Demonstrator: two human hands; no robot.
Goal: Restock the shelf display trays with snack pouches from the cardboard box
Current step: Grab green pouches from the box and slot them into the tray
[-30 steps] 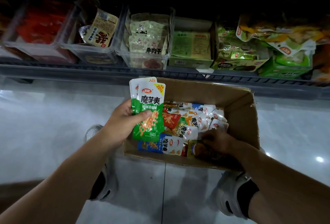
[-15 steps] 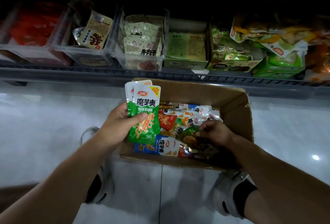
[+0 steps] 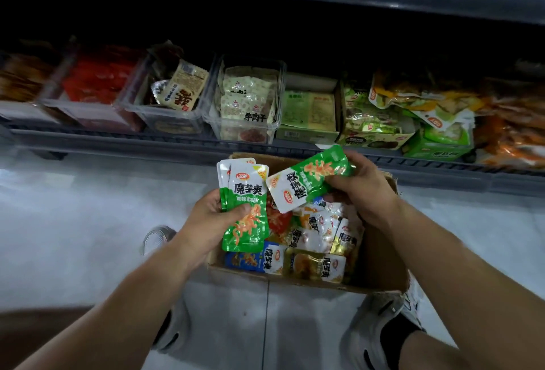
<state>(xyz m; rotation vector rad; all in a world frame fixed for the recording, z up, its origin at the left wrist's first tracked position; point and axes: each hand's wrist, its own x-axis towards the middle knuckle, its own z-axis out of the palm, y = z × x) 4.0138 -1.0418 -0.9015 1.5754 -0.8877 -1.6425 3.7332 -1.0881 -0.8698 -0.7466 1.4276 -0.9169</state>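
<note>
The left hand (image 3: pixel 212 222) reaches in from the lower left, forearm sloping up, its grip holding a stack of green pouches (image 3: pixel 247 207) with the thumb laid across the front. The stack stands upright, long axis vertical, white end on top; its front reads 魔芋爽. The right hand (image 3: pixel 359 189) comes in from the lower right, its grip pinching a single green pouch (image 3: pixel 309 181) by the green end. That pouch tilts, long axis running from lower left to upper right, white end lower left, its writing upside down. Both are held above the cardboard box (image 3: pixel 380 251), which sits on the floor (image 3: pixel 88 222) by the shelf (image 3: pixel 118 139) front edge and holds loose pouches (image 3: pixel 315 240). On the shelf, a clear tray (image 3: pixel 211 116) carries packs reading 牛肉干
</note>
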